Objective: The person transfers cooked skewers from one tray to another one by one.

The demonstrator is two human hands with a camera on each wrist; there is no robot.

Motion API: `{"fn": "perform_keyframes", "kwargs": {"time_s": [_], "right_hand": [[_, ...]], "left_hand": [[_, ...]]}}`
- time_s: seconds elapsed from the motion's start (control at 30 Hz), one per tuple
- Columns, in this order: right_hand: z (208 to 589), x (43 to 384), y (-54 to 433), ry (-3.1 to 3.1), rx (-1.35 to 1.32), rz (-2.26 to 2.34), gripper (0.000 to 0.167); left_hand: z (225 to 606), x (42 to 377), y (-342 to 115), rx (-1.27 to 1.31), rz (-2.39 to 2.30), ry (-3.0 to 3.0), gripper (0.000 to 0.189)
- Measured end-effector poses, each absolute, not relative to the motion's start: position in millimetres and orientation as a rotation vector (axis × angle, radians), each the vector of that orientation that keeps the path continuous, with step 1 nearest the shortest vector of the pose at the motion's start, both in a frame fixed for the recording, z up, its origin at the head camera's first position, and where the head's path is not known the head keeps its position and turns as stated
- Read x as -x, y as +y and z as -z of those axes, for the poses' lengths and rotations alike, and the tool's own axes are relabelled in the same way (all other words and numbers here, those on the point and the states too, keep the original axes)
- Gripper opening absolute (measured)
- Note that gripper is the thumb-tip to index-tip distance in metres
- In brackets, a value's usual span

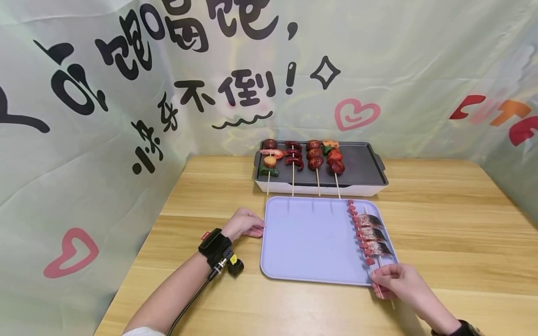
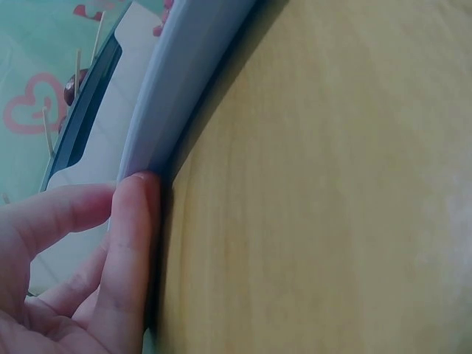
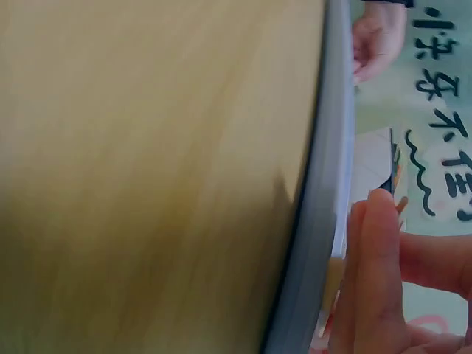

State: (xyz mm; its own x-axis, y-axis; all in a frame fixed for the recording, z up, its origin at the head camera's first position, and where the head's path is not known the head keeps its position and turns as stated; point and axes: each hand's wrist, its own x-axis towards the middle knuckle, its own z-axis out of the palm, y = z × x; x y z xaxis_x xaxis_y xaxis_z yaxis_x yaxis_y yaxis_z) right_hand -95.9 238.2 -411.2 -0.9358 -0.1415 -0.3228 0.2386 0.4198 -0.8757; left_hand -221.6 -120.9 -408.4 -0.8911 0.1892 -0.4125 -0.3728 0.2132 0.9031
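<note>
While a printed cloth (image 1: 420, 60) with black lettering (image 1: 245, 88) and pink hearts (image 1: 357, 115) backs the wood-grain table (image 1: 445, 210), the lilac tray (image 1: 311, 238) sits on it before the grill (image 1: 359, 163), its left rim pinched by the left hand (image 1: 244, 224). The right hand (image 1: 397, 282) meets the near right corner, covering part of two laden skewers (image 1: 371, 234); whether it grips tray or skewer, I cannot tell. The top lettering is cut off

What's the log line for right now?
left hand: grips lavender tray, left rim | right hand: pinches red-chunk skewer | griddle: four skewers
</note>
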Motion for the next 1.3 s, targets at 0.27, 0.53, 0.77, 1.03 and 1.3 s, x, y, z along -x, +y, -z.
{"fn": "perform_keyframes", "kwargs": {"time_s": [0.27, 0.53, 0.77, 1.03, 1.3], "right_hand": [[412.2, 97.8, 232.3, 2.686, -0.09, 1.14, 0.016], [409.9, 101.0, 229.8, 2.686, -0.015, 1.063, 0.023], [409.4, 102.8, 229.7, 2.661, 0.07, 1.083, 0.023], [408.1, 103.5, 228.8, 2.676, 0.143, 1.078, 0.023], [407.5, 104.1, 229.3, 2.66, 0.139, 1.078, 0.021]], "left_hand": [[426.0, 231.5, -122.0, 0.202, -1.725, 2.076, 0.013], [427.8, 232.8, -121.8, 0.211, -1.733, 2.067, 0.015], [427.2, 232.5, -122.1, 0.21, -1.735, 2.06, 0.013], [429.4, 233.3, -122.6, 0.205, -1.74, 2.056, 0.013], [428.2, 232.7, -122.1, 0.201, -1.742, 2.055, 0.013]]}}
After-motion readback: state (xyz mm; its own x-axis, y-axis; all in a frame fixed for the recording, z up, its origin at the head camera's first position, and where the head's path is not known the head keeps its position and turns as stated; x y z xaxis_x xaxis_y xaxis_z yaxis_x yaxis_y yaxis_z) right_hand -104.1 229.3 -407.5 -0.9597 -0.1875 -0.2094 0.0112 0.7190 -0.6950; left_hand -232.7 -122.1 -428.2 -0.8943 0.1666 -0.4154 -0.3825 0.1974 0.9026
